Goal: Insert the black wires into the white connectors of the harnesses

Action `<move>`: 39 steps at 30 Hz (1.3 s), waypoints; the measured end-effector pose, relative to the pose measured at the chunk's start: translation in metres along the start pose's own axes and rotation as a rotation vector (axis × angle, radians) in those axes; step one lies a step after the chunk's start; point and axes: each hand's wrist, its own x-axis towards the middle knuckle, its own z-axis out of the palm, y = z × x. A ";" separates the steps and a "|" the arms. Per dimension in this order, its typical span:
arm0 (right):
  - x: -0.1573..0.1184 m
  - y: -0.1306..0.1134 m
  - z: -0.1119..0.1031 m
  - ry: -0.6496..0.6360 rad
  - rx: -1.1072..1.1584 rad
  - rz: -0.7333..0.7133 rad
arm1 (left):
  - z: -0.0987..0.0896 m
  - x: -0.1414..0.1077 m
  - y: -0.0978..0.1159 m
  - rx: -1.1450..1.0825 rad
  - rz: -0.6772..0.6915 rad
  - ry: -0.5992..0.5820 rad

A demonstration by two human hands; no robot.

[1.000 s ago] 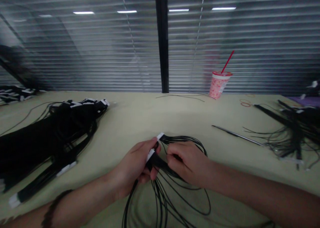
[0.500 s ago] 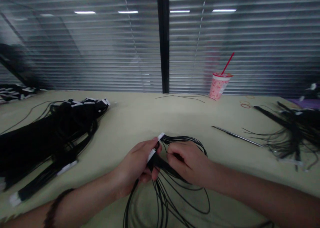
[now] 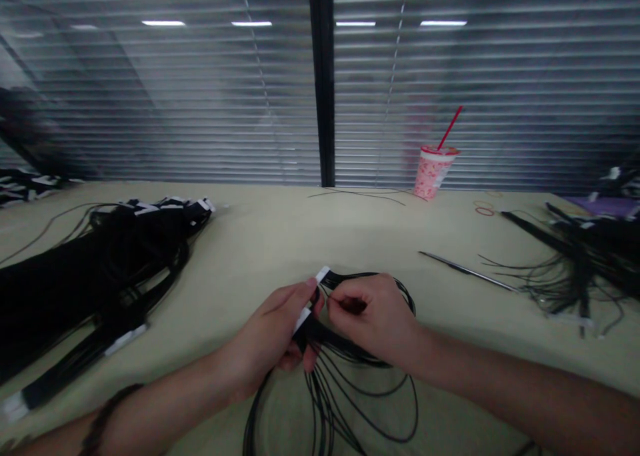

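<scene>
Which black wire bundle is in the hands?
The looped bundle held by left hand and right hand; the left pile and right pile lie on the table.

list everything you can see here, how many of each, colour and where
small wire bundle: 1, black, looped on the table under the hands
white end pieces: 2, white, on that bundle
large wire bundles: 1 heap, black with white ends, table left
wire bundle: 1, black, table right
metal rod: 1, silver, beside it
paper cup: 1, pink and white, far edge
straw: 1, red, in the cup
rubber band: 1, red, far right
table: 1, pale green-beige
window blinds: grey, behind the table
bracelet: 1, dark, left wrist
left hand: 1, holding the bundle
right hand: 1, pinching its wires
</scene>
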 end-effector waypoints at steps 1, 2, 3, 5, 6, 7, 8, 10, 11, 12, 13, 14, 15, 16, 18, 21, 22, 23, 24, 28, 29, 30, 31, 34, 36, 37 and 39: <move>0.000 0.000 0.000 0.004 0.001 -0.004 | 0.000 0.000 0.000 0.003 -0.001 0.003; 0.000 -0.001 0.000 0.005 0.007 -0.009 | 0.000 0.000 0.000 0.010 0.003 0.004; -0.001 -0.001 -0.001 0.006 0.017 -0.013 | 0.000 -0.001 0.000 0.021 0.009 0.001; -0.001 -0.003 -0.001 0.004 0.050 -0.010 | 0.001 -0.002 0.001 0.052 0.027 -0.015; -0.002 -0.003 -0.001 0.004 0.067 -0.003 | 0.001 -0.003 0.002 0.070 0.033 -0.031; -0.002 -0.004 -0.001 0.003 0.082 0.002 | 0.002 -0.004 0.003 0.087 0.037 -0.046; -0.003 -0.004 -0.001 0.005 0.093 0.002 | 0.002 -0.005 0.004 0.104 0.039 -0.058; -0.003 -0.005 0.000 0.008 0.096 -0.007 | 0.003 -0.005 0.005 0.131 0.047 -0.074; -0.004 -0.005 0.000 0.009 0.088 -0.011 | 0.003 -0.005 0.005 0.137 0.053 -0.075; -0.004 -0.005 0.000 0.009 0.082 -0.012 | 0.003 -0.005 0.006 0.141 0.060 -0.070; -0.004 -0.005 0.000 0.010 0.076 -0.012 | 0.003 -0.004 0.006 0.144 0.067 -0.064; -0.004 -0.004 0.000 0.012 0.072 -0.012 | 0.003 -0.004 0.005 0.147 0.071 -0.063; -0.004 -0.004 0.000 0.011 0.071 -0.016 | 0.003 -0.003 0.005 0.150 0.074 -0.061; -0.004 -0.004 0.000 0.013 0.073 -0.022 | 0.002 -0.003 0.005 0.152 0.076 -0.063; -0.005 -0.004 0.000 0.015 0.067 -0.037 | 0.002 -0.002 0.006 0.150 0.081 -0.075; -0.004 -0.004 -0.001 0.013 0.047 -0.055 | 0.002 -0.003 0.006 0.158 0.084 -0.084; -0.004 -0.004 -0.001 0.011 0.041 -0.062 | 0.002 -0.003 0.006 0.161 0.080 -0.080; -0.003 -0.004 -0.001 0.008 0.034 -0.070 | 0.002 -0.003 0.005 0.155 0.075 -0.070; -0.003 -0.004 -0.001 0.013 0.025 -0.076 | 0.003 -0.004 0.004 0.137 0.072 -0.055; 0.000 -0.004 -0.003 0.031 -0.022 -0.074 | 0.005 -0.004 -0.002 0.024 0.092 -0.003; 0.000 -0.004 -0.003 0.030 -0.030 -0.068 | 0.005 -0.004 -0.002 0.003 0.094 -0.006; 0.000 -0.004 -0.004 0.024 -0.035 -0.066 | 0.005 -0.004 -0.003 -0.013 0.093 -0.007; -0.001 -0.004 -0.004 0.014 -0.038 -0.068 | 0.006 -0.004 -0.003 -0.025 0.092 -0.007; -0.001 -0.004 -0.005 -0.016 -0.049 -0.082 | 0.006 -0.004 0.000 -0.045 0.075 0.000; 0.000 -0.001 -0.007 -0.070 -0.051 -0.086 | 0.005 -0.004 0.003 -0.068 0.057 0.023; 0.001 0.002 -0.009 -0.113 -0.044 -0.090 | 0.004 -0.003 0.003 -0.085 0.045 0.037; 0.007 0.012 -0.015 -0.217 -0.010 -0.099 | 0.001 0.000 0.004 -0.119 0.037 0.066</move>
